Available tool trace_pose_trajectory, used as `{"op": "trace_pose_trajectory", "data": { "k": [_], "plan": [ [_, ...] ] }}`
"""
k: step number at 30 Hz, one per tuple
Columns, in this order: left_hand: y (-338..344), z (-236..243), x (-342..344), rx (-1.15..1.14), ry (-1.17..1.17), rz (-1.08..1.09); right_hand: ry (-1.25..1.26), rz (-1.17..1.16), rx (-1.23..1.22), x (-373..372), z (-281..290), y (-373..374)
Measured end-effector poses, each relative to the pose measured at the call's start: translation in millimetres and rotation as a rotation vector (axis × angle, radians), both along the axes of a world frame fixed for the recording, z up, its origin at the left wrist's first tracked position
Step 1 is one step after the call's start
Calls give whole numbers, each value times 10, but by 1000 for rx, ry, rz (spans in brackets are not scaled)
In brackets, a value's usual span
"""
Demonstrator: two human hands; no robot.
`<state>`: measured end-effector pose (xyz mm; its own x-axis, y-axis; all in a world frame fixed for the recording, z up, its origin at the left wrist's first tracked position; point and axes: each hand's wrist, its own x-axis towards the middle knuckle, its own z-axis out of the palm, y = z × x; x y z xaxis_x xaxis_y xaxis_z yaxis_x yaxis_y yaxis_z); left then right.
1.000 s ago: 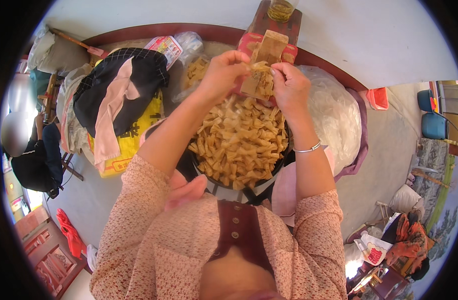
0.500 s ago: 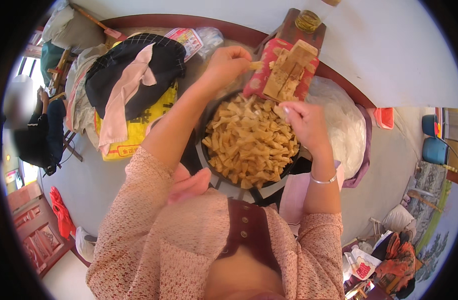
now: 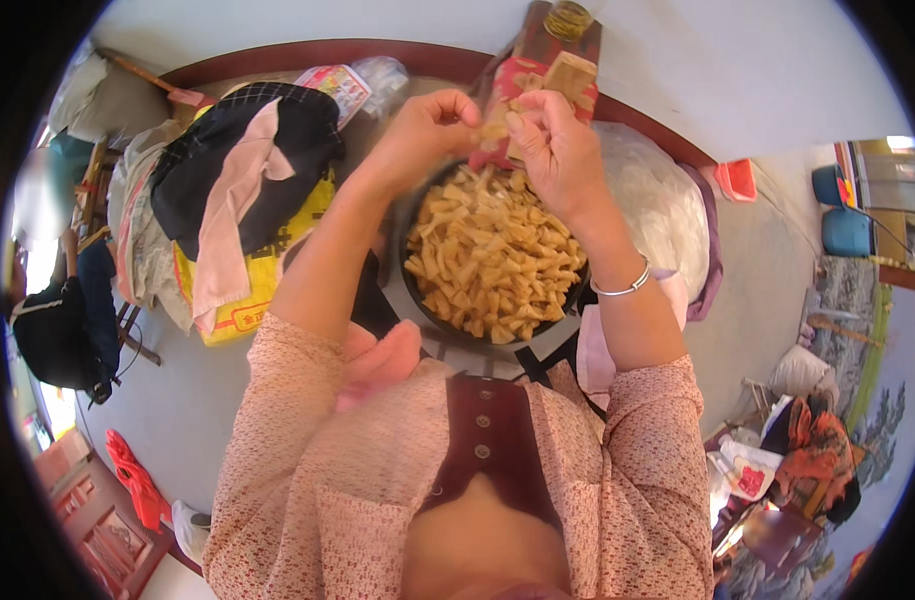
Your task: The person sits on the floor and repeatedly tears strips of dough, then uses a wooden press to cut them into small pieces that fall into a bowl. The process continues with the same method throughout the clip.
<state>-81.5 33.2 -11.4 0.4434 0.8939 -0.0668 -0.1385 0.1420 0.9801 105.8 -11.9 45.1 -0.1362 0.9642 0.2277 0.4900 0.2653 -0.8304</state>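
My left hand [image 3: 425,128] is closed in a pinch above the far rim of a dark round pan, at a pale tan bean-curd strip [image 3: 494,131]. The strip is blurred and spans toward my right hand [image 3: 566,155], whose thumb and forefinger pinch its other side. Below both hands, the pan is heaped with small tan bean-curd knots [image 3: 493,255]. Just beyond my right fingers a wooden block [image 3: 572,75] rests on a red patterned cloth [image 3: 518,82], partly hidden by that hand. A silver bracelet [image 3: 626,283] circles my right wrist.
Black cloth [image 3: 203,175] and a pink towel [image 3: 240,215] lie over a yellow bag [image 3: 303,222] at left. Clear plastic sheeting [image 3: 643,215] bulges at right. A glass jar [image 3: 568,20] stands on the dark bench beyond. Another person in dark clothing [image 3: 63,320] is at far left.
My right hand has risen from the pan's right rim to meet my left hand, which has stayed in its pinch. The view has shifted, moving the pan slightly left and up.
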Motion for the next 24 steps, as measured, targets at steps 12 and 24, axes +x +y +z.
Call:
{"op": "trace_pose_trajectory", "data": {
  "k": [12, 24],
  "plan": [
    [-742, -269, 785, 538, 546, -436, 151, -213, -888, 1700, -1088, -557],
    [-621, -303, 943, 629, 679, -331, -676, -165, -855, 2503, -3506, -461]
  ]
}}
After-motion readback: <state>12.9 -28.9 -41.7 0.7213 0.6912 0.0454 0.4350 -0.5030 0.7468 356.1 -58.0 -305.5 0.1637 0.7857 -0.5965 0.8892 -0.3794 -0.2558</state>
